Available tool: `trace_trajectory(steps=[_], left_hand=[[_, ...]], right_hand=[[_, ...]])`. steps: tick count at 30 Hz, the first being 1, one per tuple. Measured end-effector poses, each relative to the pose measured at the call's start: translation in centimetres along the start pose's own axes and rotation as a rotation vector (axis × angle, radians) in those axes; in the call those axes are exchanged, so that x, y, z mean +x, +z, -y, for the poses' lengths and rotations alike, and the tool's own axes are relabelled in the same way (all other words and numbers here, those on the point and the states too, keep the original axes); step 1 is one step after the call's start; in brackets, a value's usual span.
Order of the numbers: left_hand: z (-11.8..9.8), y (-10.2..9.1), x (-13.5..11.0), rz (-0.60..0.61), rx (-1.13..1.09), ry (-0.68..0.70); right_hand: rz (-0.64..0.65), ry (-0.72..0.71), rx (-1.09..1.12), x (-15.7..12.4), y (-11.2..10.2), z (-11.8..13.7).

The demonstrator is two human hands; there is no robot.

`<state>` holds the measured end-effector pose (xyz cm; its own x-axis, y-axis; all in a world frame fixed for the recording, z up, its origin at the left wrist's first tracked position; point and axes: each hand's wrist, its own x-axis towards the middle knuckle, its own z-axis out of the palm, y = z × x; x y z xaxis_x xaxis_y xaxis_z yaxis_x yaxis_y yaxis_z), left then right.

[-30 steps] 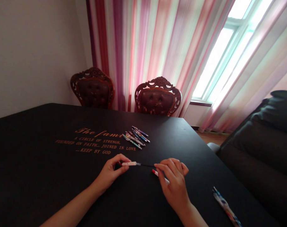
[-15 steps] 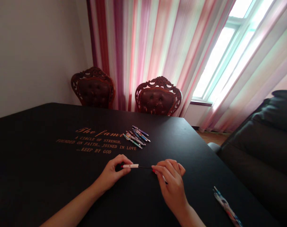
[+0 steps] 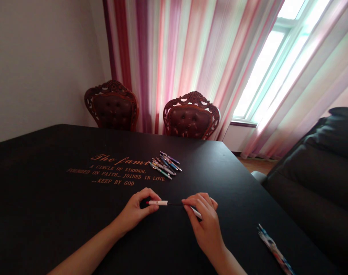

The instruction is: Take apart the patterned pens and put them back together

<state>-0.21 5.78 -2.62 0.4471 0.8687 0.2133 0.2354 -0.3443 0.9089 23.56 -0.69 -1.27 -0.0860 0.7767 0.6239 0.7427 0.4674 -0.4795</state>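
Note:
My left hand (image 3: 141, 208) is closed around a white pen barrel (image 3: 162, 203) with a red end, held level above the black table. A thin dark pen refill (image 3: 174, 204) spans the gap from the barrel's open end to my right fingertips. My right hand (image 3: 204, 215) pinches the refill's far end between thumb and fingers. Under those fingers shows a second white pen part (image 3: 196, 213), mostly hidden by the hand. Just beyond the hands lies a pile of several pens (image 3: 165, 165).
A few patterned pens (image 3: 274, 248) lie together at the table's right side. The black table (image 3: 47, 214) carries printed gold lettering (image 3: 119, 168). Two carved chairs (image 3: 113, 109) stand along its far edge, and a dark leather sofa (image 3: 319, 183) is at right.
My right hand has shifted slightly left, toward the white barrel. The white part under its fingers shows more, and the red bit at its fingertips is no longer visible.

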Motion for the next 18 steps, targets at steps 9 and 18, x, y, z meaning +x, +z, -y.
trace_trajectory(steps=[9, 18], left_hand=[[-0.2, 0.0, 0.2, -0.039, -0.092, -0.063], [-0.5, 0.0, 0.1, -0.066, -0.17, -0.143]], right_hand=[[-0.015, 0.155, 0.012, 0.8, -1.5, -2.1], [0.203, 0.323, -0.222, 0.8, -2.8, -6.4]])
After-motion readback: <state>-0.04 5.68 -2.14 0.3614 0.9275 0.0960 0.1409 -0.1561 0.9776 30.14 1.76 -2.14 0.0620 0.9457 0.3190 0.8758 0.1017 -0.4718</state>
